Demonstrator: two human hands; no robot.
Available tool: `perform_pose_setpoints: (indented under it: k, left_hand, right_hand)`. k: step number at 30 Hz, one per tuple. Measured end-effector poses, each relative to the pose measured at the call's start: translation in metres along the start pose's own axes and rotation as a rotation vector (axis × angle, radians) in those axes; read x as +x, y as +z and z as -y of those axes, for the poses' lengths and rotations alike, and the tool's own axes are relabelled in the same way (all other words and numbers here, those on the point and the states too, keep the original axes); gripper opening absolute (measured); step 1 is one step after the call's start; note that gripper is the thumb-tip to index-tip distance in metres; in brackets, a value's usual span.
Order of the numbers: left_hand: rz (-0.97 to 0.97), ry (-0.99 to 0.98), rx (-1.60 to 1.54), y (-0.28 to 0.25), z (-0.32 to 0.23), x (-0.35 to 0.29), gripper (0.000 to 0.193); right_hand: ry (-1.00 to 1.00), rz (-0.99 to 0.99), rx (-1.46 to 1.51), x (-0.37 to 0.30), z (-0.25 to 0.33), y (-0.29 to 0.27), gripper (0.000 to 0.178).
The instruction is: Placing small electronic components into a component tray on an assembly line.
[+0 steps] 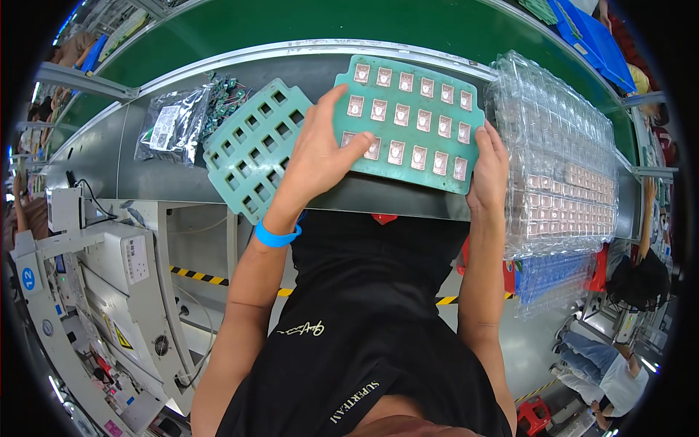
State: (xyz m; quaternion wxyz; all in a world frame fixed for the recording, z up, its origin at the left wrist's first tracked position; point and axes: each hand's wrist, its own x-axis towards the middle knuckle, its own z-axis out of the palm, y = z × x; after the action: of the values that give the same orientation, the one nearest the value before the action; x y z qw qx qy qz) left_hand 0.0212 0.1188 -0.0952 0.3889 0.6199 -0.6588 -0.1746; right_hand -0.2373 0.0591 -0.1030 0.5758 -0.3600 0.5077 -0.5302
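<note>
Between my hands is a green tray (410,164) with three rows of pockets, each pocket filled with a small pinkish-silver part. My left hand (324,149) grips its left edge, thumb lying across the lower left pockets. At the right edge my right hand (488,164) holds it with bent fingers, some of them hidden. A second green tray (240,151), with dark square openings, lies tilted on the bench to the left, partly behind my left hand and wrist.
Transparent blister trays (561,138) are stacked on the right, pink parts in the near section. Left on the grey bench (98,156) lie a plastic bag (167,127) and a pile of small wired green parts (226,98). A green belt (328,25) runs behind; a white machine (120,273) stands lower left.
</note>
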Motion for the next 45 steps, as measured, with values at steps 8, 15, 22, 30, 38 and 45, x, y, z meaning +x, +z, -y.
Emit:
perform_pose_setpoints:
  k: [8,15,22,30,38,45]
  left_hand:
    - [0.065,-0.467,-0.608,-0.003,0.020,0.000,0.040]
    - [0.070,-0.589,-0.772,-0.009,0.013,0.004,0.025]
    - [0.023,-0.599,-1.124,-0.026,0.012,-0.012,0.023]
    - [-0.404,-0.386,-1.408,-0.067,0.035,0.006,0.037]
    - [-0.452,-0.484,-1.120,-0.073,0.051,-0.050,0.019]
    - [-0.285,-0.513,-1.047,-0.061,0.040,-0.071,0.019]
  right_hand:
    - [0.052,0.037,0.014,-0.013,-0.015,-0.018,0.033]
    - [0.058,0.019,0.035,-0.021,-0.004,-0.012,0.029]
    - [0.105,0.150,0.198,-0.055,0.054,0.022,0.039]
    - [0.217,0.225,0.224,0.034,0.055,0.092,0.037]
    - [0.112,0.248,0.263,0.198,-0.015,0.260,0.029]
    - [0.012,0.235,0.159,0.300,-0.080,0.333,0.042]
